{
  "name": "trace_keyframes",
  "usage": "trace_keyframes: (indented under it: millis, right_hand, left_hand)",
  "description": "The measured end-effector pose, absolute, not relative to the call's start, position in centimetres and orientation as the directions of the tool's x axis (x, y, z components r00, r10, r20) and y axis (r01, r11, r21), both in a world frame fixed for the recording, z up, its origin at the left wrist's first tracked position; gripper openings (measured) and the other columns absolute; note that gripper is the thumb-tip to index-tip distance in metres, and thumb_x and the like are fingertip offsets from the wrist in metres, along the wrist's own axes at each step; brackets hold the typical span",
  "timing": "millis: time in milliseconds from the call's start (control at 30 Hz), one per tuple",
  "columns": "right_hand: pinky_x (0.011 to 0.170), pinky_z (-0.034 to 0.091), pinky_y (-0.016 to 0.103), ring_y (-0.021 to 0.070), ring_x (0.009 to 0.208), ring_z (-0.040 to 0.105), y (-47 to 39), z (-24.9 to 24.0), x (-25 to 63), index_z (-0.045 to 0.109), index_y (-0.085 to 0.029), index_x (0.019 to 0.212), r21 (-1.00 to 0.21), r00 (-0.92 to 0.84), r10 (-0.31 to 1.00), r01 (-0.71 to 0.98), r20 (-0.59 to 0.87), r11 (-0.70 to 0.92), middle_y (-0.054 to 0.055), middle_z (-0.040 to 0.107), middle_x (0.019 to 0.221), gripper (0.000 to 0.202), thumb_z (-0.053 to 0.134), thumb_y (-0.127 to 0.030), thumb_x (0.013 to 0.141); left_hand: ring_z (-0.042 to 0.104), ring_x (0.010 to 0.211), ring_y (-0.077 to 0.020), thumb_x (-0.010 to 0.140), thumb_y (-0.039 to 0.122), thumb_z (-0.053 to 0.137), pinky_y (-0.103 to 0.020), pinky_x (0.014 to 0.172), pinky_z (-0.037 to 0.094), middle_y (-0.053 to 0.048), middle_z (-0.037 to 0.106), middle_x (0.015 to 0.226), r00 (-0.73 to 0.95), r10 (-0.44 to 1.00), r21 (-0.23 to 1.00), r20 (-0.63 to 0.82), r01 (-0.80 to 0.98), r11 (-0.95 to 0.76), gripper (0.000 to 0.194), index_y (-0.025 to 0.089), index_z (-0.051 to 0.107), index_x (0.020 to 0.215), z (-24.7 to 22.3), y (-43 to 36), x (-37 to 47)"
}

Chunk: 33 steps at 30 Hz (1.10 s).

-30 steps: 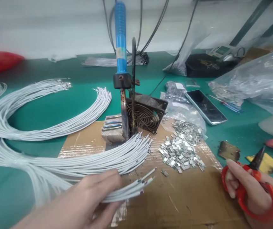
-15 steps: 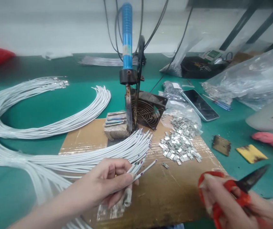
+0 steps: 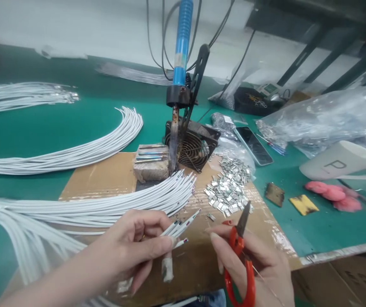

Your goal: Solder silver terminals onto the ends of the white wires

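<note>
My left hand point(image 3: 141, 249) is closed around several white cables point(image 3: 178, 228), whose cut ends stick out past the thumb and show small coloured cores. To the right, my right hand point(image 3: 249, 260) grips red-handled scissors point(image 3: 237, 243), blades pointing up and away from the cables. Behind my left hand lies a thick bundle of white cables point(image 3: 106, 209), its ends fanned near a soldering iron point(image 3: 183, 47) held upright in a stand. Many small metal connectors point(image 3: 229, 185) are heaped on the cardboard point(image 3: 96, 172) beyond my right hand.
A black fan point(image 3: 195, 147) stands behind the iron, beside a block point(image 3: 151, 164) with metal rods on top. On the right are a phone point(image 3: 255, 145), a yellow sponge point(image 3: 304, 205), a brown pad point(image 3: 274, 194), a white cup point(image 3: 336, 162) and plastic bags point(image 3: 323, 115).
My right hand has brought the scissors leftward, closer to the cables, and turned the blades more upright. The cables in my left hand have shifted slightly. The view has tilted and swung right.
</note>
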State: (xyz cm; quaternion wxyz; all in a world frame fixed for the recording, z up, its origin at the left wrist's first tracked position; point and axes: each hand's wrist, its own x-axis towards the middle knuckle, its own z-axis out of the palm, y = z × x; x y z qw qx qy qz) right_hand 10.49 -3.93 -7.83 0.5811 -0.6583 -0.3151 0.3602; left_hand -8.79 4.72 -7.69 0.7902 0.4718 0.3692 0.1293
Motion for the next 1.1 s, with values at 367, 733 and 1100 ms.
trace_keyframes:
  millis: [367, 733, 1100]
  right_hand:
    - [0.048, 0.034, 0.021, 0.0088, 0.048, 0.047, -2.9, -7.9, 9.7, 0.082, -0.022, 0.074, -0.943, 0.381, 0.870, -0.234, -0.314, -0.238, -0.003, 0.055, 0.052, 0.035, 0.092, -0.056, 0.071]
    - [0.048, 0.031, 0.023, 0.0098, 0.050, 0.042, -2.9, -8.6, 12.9, 0.063, -0.022, 0.060, -0.991, 0.525, 0.844, 0.003, -0.111, -0.132, -0.004, 0.049, 0.051, 0.045, 0.083, -0.054, 0.085]
    - [0.050, 0.036, 0.024, 0.0138, 0.055, 0.049, -4.4, -8.3, 15.4, 0.058, -0.022, 0.064, -0.792, 0.106, 0.991, 0.611, 0.078, -0.003, -0.002, 0.054, 0.063, 0.036, 0.080, -0.043, 0.084]
  left_hand:
    - [0.034, 0.037, 0.0001, 0.086, 0.059, 0.083, -0.015, 0.034, 0.015, 0.007, 0.060, 0.066, 0.713, 0.492, 0.806, -0.500, 0.174, 0.566, 0.043, 0.020, 0.064, 0.085, -7.7, 4.2, -9.6]
    - [0.027, 0.037, 0.0007, 0.075, 0.062, 0.091, -0.022, 0.036, 0.003, 0.003, 0.066, 0.063, 0.617, 0.477, 0.717, -0.626, 0.215, 0.663, 0.053, 0.024, 0.087, 0.112, -6.3, 4.0, -9.4]
    - [0.038, 0.056, -0.0113, 0.070, 0.056, 0.096, -0.025, 0.050, 0.019, 0.002, 0.062, 0.062, 0.570, 0.538, 0.712, -0.621, 0.125, 0.691, 0.052, 0.026, 0.087, 0.111, -6.1, 3.6, -9.3]
